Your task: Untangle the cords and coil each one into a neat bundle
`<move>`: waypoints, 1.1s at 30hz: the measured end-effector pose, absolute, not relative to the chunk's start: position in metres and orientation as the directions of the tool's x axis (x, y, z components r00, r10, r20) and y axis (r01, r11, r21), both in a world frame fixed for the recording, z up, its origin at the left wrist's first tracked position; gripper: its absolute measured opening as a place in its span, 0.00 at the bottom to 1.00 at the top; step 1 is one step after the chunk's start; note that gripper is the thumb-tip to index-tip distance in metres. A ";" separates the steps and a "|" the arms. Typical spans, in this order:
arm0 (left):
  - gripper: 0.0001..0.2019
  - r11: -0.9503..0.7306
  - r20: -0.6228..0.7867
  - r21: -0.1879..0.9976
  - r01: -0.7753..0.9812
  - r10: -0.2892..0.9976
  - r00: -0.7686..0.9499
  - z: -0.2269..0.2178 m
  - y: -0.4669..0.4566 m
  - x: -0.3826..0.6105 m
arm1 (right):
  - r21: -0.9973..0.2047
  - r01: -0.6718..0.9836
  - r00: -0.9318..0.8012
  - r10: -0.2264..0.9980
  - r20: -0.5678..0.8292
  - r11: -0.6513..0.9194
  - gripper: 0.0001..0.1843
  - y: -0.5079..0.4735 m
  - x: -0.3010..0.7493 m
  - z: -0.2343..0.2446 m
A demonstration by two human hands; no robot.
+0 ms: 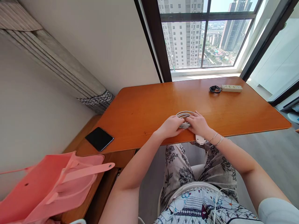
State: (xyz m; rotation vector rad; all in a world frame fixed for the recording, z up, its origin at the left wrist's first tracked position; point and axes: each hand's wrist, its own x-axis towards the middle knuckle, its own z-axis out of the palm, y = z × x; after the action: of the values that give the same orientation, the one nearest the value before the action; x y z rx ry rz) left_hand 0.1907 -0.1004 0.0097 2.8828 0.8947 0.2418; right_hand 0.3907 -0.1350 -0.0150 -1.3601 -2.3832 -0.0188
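Observation:
A coil of pale grey-white cable [185,114] is held over the front part of the table, between both my hands. My left hand [172,125] is closed around the coil's left side, fingers pointing inward. On the other side, my right hand [197,124] grips the coil, its thumb near the left fingertips. Below the right palm a white plastic piece [200,139], perhaps the end of a power strip, sticks out past the table's front edge; the hand covers the rest of it.
Farther back on the orange-brown wooden table [149,109] lies a cream power strip [231,88] with a bundled black cord [215,89]. A black tablet [99,138] lies at the left. An open pink bag [53,183] sits beside the table at lower left. A window [205,40] stands behind.

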 end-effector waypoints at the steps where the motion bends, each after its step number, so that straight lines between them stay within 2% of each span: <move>1: 0.03 -0.830 0.149 0.123 0.544 0.557 0.817 0.007 -0.101 0.190 | -0.165 0.836 -0.444 0.822 0.356 0.523 0.03 -0.136 0.391 -0.016; 5: 0.03 -0.856 0.247 0.057 0.513 0.510 0.824 -0.001 -0.101 0.188 | -0.150 0.849 -0.422 0.821 0.385 0.506 0.01 -0.138 0.392 -0.021; 12: 0.06 -0.859 0.373 0.044 0.510 0.487 0.790 -0.022 -0.097 0.187 | -0.143 0.844 -0.413 0.798 0.439 0.516 0.04 -0.139 0.392 -0.022; 17: 0.12 -0.875 0.449 0.033 0.483 0.445 0.775 -0.034 -0.096 0.185 | -0.200 0.831 -0.400 0.806 0.436 0.520 0.09 -0.142 0.391 -0.019; 20: 0.12 -0.875 0.510 0.031 0.483 0.430 0.745 -0.037 -0.097 0.184 | -0.224 0.821 -0.389 0.801 0.455 0.526 0.16 -0.144 0.393 -0.020; 23: 0.10 -0.858 0.550 0.066 0.509 0.457 0.699 -0.039 -0.097 0.187 | -0.251 0.817 -0.369 0.806 0.463 0.519 0.17 -0.144 0.396 -0.022; 28: 0.10 -0.852 0.565 0.078 0.517 0.465 0.682 -0.043 -0.097 0.195 | -0.323 0.818 -0.311 0.838 0.449 0.477 0.18 -0.145 0.399 -0.020; 33: 0.13 -0.840 0.540 0.023 0.542 0.467 0.701 -0.044 -0.093 0.190 | -0.469 0.720 -0.291 0.837 0.465 0.511 0.28 -0.149 0.397 -0.019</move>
State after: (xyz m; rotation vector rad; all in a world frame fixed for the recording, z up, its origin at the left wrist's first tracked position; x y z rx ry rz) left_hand 0.1899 -0.0928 -0.0436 3.0232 0.9018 0.8973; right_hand 0.3973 -0.1494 -0.0187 -1.2667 -2.0766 0.2204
